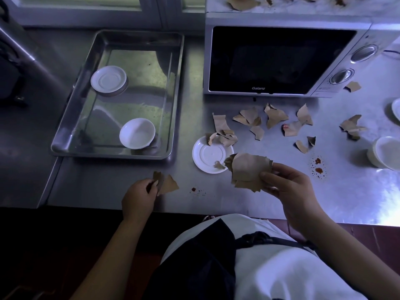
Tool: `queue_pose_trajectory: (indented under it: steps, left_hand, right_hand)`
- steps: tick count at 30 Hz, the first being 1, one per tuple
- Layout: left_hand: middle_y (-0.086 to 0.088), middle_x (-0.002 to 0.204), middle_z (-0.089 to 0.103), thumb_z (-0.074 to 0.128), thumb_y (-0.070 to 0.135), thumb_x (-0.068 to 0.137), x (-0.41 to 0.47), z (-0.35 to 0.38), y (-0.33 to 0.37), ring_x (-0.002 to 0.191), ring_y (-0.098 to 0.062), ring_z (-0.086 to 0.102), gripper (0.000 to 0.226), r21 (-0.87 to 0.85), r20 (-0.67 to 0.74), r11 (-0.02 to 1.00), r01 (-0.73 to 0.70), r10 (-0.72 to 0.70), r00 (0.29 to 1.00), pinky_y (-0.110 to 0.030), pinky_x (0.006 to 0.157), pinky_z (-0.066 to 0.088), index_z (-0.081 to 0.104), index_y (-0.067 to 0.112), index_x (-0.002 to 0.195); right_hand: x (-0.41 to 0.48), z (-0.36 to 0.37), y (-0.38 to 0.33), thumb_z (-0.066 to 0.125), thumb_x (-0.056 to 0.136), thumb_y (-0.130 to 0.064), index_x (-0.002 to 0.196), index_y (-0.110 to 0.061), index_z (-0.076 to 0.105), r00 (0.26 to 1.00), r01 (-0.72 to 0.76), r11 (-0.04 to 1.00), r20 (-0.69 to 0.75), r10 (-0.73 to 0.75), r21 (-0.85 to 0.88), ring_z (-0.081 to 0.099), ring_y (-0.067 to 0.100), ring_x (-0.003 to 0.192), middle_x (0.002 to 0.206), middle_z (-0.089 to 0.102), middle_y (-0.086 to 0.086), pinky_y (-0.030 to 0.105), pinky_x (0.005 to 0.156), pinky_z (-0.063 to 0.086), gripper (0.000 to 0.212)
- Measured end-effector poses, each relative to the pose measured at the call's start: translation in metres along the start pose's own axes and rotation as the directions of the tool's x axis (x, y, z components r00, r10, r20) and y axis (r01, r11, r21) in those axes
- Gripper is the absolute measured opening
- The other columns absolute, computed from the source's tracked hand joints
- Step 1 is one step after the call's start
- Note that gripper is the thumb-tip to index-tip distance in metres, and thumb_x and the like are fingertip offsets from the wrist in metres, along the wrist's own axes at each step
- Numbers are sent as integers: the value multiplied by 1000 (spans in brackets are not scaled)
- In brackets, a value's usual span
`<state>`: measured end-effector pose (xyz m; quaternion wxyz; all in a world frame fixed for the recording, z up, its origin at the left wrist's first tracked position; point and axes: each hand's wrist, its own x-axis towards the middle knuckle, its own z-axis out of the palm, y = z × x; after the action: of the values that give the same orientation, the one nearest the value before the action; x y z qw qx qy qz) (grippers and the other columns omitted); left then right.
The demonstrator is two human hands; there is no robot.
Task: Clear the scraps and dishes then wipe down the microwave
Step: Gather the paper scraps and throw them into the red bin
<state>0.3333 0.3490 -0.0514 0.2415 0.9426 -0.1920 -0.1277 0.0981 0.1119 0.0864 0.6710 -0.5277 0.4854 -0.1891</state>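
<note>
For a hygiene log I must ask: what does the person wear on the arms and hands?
No gloves: the left hand and right hand are bare, with no ring, watch or bracelet visible. Both forearms are uncovered, no sleeve in view. On the body, a white top under a dark apron.

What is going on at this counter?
A person is gathering torn brown paper scraps from the steel counter. The right hand holds a stack of scraps; the left hand pinches a loose scrap near the front edge. More lie before the silver microwave, some on a round white saucer. The metal tray holds a second white saucer and a white bowl.
</note>
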Motion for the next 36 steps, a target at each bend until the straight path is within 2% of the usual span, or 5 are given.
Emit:
queue_pose_trajectory:
  steps: [9,12,16,23,36]
  left_hand:
    - [-2,90,75,70,17,90,-8,-44,20,86,-22,70,15,-160,-209,979,-123,88,974,-33,73,52,71,12,105]
    - [15,87,73,73,11,87,-16,-64,60,80,1,67,22,-500,-173,858,-117,33,984,-15,75,50,70,13,109]
    - [6,83,75,73,4,85,-24,-78,117,78,-7,69,26,-788,-13,612,-76,107,994,-20,77,53,70,21,105]
    - [0,82,76,71,16,89,-35,-72,175,75,-14,68,27,-726,261,670,-155,477,839,-24,77,51,69,30,112]
    - [10,72,70,77,19,84,-37,-50,191,63,-7,62,4,-498,228,806,-318,476,849,-15,61,45,73,19,85]
  right_hand:
    - [4,8,-2,61,90,5,93,-17,73,1000,1,1000,27,-1,-8,70,26,82,84,75,4,36,81,59,25]
    - [6,10,-1,61,90,4,97,-14,72,1000,-9,1000,29,9,-14,71,22,79,85,75,4,32,77,59,23]
    - [7,13,-1,62,90,5,99,-14,72,999,3,999,52,-1,-35,68,35,91,99,73,16,37,81,58,23]
    - [1,10,-5,60,89,8,98,-11,73,995,41,999,90,-40,-5,68,37,89,97,74,19,36,80,59,24]
    - [-11,-5,-5,66,78,-12,113,0,70,958,-28,987,288,-19,158,71,36,93,104,73,23,36,86,59,37]
